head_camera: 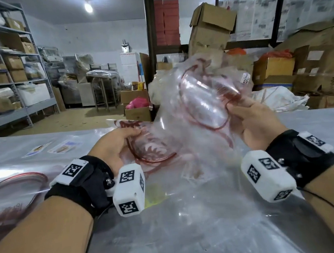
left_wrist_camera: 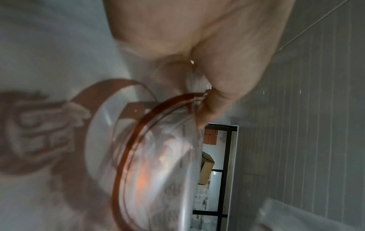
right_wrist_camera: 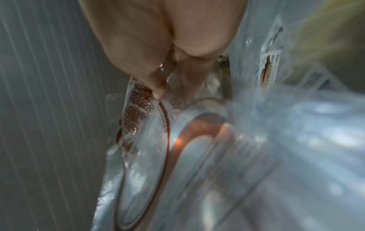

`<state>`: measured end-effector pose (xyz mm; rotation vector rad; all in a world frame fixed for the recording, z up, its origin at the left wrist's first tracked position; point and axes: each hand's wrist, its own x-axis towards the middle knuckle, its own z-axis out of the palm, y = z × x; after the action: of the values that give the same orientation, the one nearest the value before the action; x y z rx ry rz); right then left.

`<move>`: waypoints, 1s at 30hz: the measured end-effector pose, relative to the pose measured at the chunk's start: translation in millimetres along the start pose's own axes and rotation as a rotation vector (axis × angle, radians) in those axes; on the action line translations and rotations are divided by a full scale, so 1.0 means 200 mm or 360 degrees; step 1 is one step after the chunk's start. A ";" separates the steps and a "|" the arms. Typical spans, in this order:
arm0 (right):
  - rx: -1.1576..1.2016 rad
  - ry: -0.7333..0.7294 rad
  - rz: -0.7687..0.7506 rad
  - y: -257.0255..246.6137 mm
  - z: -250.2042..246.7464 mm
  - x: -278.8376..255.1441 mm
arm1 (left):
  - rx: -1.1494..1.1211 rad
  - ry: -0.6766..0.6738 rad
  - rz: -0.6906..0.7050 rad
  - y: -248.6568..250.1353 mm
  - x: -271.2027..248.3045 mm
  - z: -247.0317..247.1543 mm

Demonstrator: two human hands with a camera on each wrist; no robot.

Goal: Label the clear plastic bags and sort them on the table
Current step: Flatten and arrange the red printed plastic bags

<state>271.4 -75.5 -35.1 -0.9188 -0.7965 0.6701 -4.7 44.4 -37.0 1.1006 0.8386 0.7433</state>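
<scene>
Both hands hold clear plastic bags printed with red rings and lettering over the steel table [head_camera: 194,236]. My left hand [head_camera: 118,143] pinches the edge of one bag [head_camera: 152,148] low above the table; the left wrist view shows thumb and fingers closed on the bag [left_wrist_camera: 158,148]. My right hand [head_camera: 250,119] grips a raised bag [head_camera: 200,98], blurred by motion, with a small white label [head_camera: 244,79] stuck near its top corner. The right wrist view shows my fingers pinching this bag [right_wrist_camera: 177,140] beside the red print.
Another red-ringed clear bag [head_camera: 14,189] lies flat at the table's left. Two printed sticker cards [head_camera: 53,148] lie at the far left. More clear plastic [head_camera: 278,98] sits at the far right. Cardboard boxes [head_camera: 310,70] and shelving [head_camera: 7,71] stand beyond the table.
</scene>
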 end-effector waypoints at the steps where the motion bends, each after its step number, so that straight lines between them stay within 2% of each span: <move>1: -0.0094 0.0025 -0.0016 0.01 0.01 -0.01 | 0.0018 -0.0057 -0.0012 0.00 0.00 0.00; 5: -0.0410 0.0028 -0.0072 0.07 0.04 -0.07 | 0.0005 -0.0249 0.0009 0.00 -0.01 -0.01; 9: -0.0617 -0.0239 0.0036 0.10 0.10 -0.12 | 0.0110 -0.0381 0.0028 -0.02 -0.02 0.00; 12: -0.0918 -0.0355 0.0125 0.10 0.10 -0.13 | 0.0370 -0.0263 0.0139 -0.03 -0.02 0.03; 14: -0.0976 -0.0259 0.0170 0.09 0.09 -0.13 | 0.0462 -0.0175 0.0200 -0.02 -0.01 0.03; 17: -0.1019 -0.0100 0.0213 0.08 0.09 -0.12 | 0.0283 -0.0118 0.0155 -0.02 -0.01 0.03; 19: -0.0989 -0.0180 0.0247 0.09 0.10 -0.13 | 0.0181 -0.0056 0.0158 -0.01 -0.03 0.04; 24: -0.0911 -0.0256 0.0206 0.08 0.12 -0.15 | 0.0183 -0.0059 0.0285 -0.01 -0.02 0.05; 27: -0.0814 -0.0294 0.0149 0.08 0.11 -0.14 | 0.0179 -0.0085 0.0243 -0.02 -0.03 0.05; 30: -0.0882 -0.0139 -0.0061 0.08 0.09 -0.13 | 0.0283 -0.0082 0.0257 -0.02 -0.02 0.06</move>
<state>239.6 -81.2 -49.8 -1.3761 -1.1031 0.4613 4.0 34.0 -37.7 1.3531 0.7898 0.7817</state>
